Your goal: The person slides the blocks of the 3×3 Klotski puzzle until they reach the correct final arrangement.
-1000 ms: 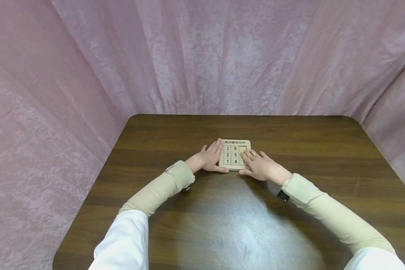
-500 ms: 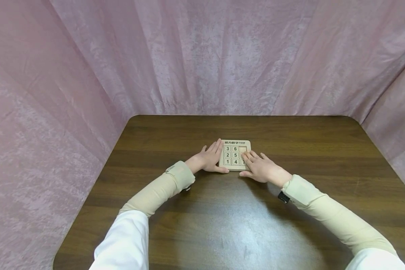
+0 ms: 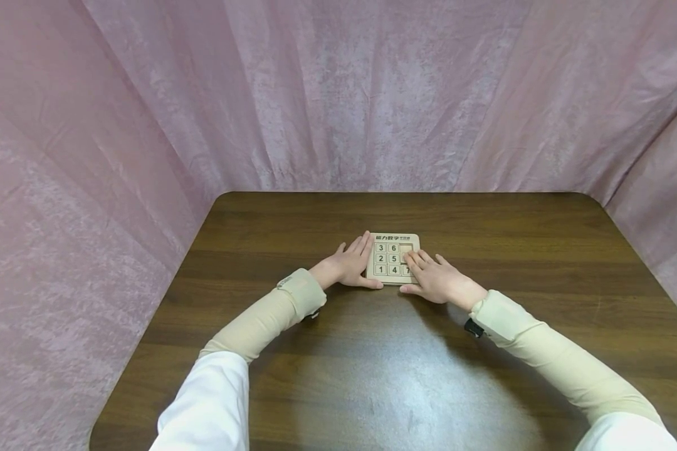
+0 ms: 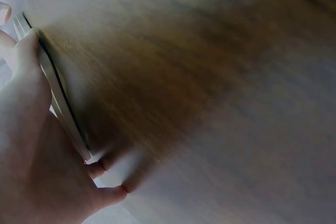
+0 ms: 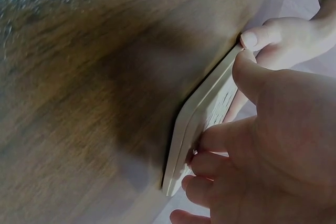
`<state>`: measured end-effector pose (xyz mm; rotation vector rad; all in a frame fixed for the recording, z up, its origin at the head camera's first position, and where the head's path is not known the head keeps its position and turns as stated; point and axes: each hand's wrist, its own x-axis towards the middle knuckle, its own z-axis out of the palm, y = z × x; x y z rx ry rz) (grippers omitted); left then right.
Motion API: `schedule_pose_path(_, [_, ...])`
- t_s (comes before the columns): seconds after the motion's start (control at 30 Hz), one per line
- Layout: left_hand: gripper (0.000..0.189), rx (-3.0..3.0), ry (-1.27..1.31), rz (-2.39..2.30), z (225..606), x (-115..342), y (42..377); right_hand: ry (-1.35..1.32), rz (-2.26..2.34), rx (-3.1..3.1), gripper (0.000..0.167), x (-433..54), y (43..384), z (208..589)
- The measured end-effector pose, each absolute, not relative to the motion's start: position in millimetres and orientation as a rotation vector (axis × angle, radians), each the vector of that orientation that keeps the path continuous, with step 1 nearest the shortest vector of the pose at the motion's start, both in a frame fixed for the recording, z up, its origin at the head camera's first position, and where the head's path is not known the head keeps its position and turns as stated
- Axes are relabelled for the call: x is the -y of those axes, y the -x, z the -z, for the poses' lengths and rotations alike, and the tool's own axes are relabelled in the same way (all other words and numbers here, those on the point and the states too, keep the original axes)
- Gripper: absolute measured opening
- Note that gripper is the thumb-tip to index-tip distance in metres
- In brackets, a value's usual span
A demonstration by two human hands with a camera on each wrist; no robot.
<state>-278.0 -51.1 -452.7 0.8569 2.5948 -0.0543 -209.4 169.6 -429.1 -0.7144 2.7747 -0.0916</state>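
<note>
A pale wooden number slide puzzle [image 3: 393,280] lies flat on the table, lettering along its far edge. Tiles 3, 6, 2, 5, 1 and 4 show, with a tile marked 7 [image 3: 408,270] partly under fingers at the near right. An open recess [image 3: 406,248] shows at the top right corner. My left hand [image 3: 351,262] rests along the left edge, fingers straight, thumb at the near edge. My right hand [image 3: 435,279] lies over the right column, fingertips on the puzzle's face, thumb at the near edge. In the right wrist view its fingers [image 5: 212,163] bend slightly against the board and hide part of it.
The dark brown wooden table [image 3: 293,219] extends around the puzzle on every side. Pink velvet curtains [image 3: 350,100] hang behind it and at the sides. Light sleeves cover both forearms, with a small black device [image 3: 474,327] at the right wrist.
Both hands and the puzzle stay almost in place. The right fingertips shift only slightly over the right column.
</note>
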Motion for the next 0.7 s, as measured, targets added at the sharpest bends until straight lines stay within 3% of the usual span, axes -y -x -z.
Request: schedule_pose_path(0.7, [0.118,-2.581,-0.843,0.063,452.0,50.9,278.7,0.704,0.101,-2.750,0.078,-168.0,214.6,426.6])
